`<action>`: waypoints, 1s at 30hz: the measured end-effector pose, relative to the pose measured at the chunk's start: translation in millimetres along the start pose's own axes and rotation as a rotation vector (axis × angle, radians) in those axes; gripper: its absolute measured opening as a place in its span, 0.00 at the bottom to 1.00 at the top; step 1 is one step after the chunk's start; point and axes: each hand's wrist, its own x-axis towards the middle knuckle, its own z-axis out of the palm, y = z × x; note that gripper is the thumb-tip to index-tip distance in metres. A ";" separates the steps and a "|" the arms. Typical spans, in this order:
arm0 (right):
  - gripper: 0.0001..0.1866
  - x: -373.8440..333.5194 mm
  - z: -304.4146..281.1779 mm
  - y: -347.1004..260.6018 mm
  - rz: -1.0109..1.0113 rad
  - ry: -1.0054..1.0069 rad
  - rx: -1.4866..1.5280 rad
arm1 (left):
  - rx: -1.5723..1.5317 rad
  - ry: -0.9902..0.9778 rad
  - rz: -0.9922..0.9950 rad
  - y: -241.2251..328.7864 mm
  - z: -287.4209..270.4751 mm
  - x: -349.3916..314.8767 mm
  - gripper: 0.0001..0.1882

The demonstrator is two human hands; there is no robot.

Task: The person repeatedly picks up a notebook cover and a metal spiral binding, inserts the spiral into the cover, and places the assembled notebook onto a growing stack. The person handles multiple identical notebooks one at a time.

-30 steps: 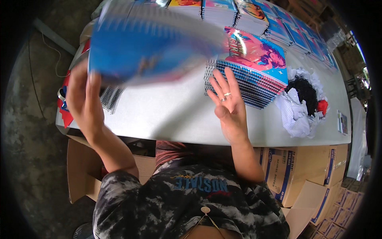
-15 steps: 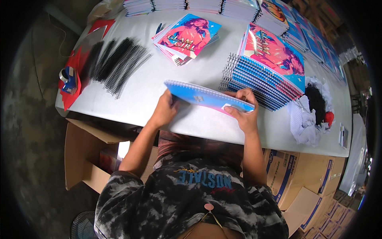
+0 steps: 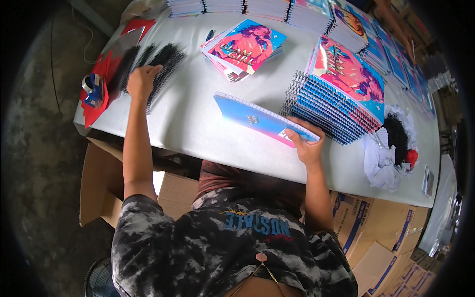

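My right hand (image 3: 308,143) grips the right end of a blue and pink notebook (image 3: 257,119), thumb on its face and fingers behind. The notebook is tilted up over the table, its punched edge on top; no coil shows in its holes. My left hand (image 3: 142,81) is over the pile of black spiral binding coils (image 3: 170,62), its fingers curled together. Whether a coil is between them is hidden. Right of the notebook stands a stack of coil-bound notebooks (image 3: 341,99), loose coils sticking out at its left side.
A smaller notebook pile (image 3: 247,47) lies mid-table. Blue tape in a dispenser (image 3: 96,91) rests on red sheets (image 3: 91,116) at the left edge. Crumpled white cloth (image 3: 378,158) lies right. More notebook stacks (image 3: 309,17) line the back. Cardboard boxes (image 3: 376,222) stand below the table.
My left hand has let go of the notebook's left end and moved left and away to the coils. My right hand still holds the notebook. The whole view has shifted slightly.
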 end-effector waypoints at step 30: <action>0.12 1.5 -5.8 -1.4 0.016 -0.033 -0.112 | -0.541 -0.476 0.938 99.8 -44.5 -75.6 0.08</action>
